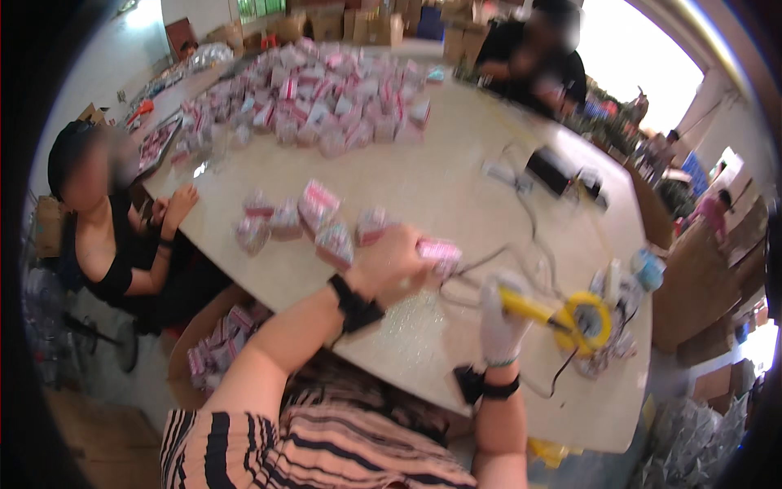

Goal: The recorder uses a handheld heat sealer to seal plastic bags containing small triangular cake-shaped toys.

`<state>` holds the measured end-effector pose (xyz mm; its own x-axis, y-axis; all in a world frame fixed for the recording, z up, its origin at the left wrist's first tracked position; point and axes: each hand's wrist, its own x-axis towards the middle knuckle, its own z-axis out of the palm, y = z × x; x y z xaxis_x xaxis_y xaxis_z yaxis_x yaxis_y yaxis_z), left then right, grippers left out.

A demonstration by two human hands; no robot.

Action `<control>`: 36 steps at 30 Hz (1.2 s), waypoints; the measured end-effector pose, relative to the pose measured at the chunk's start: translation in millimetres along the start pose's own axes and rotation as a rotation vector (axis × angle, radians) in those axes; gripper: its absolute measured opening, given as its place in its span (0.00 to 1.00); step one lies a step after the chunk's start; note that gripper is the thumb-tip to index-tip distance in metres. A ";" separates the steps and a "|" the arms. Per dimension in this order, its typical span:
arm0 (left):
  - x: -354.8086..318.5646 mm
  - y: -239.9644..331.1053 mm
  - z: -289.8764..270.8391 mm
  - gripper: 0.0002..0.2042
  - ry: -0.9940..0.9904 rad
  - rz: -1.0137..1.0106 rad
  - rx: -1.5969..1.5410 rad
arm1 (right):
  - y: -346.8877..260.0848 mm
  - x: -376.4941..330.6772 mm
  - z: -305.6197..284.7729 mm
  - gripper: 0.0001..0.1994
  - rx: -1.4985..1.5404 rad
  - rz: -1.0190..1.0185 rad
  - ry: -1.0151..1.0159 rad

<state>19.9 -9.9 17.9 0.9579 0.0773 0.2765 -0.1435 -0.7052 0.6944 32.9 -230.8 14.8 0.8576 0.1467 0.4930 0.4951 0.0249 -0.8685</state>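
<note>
At frame centre, the left hand (391, 265) grips a small pink wrapped box (440, 254); just right, the gloved right hand (501, 322) clutches a yellow heat gun (570, 318). More pink boxes (305, 220) lie upper left on the pale table (456, 179), a big heap (318, 90) beyond. A seated person (114, 236) leans at far left; cardboard cartons (358, 24) line the back.

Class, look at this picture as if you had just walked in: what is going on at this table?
A person at a pale table holds a small pink packet in the bare left hand. The gloved right hand grips a yellow heat tool with a cord. More pink packets lie loose nearby, and a big heap of packets sits at the far end. Two other people sit at the table.
</note>
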 end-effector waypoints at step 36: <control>-24.6 -25.7 -20.3 0.15 -0.106 0.255 0.227 | -0.7 9.5 -6.1 0.09 0.129 -0.020 0.339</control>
<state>-5.0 20.6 6.7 0.9205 -0.1865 0.3434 -0.3338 -0.8321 0.4429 41.5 -235.4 20.4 0.8563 -0.1907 0.4799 0.5088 0.1519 -0.8474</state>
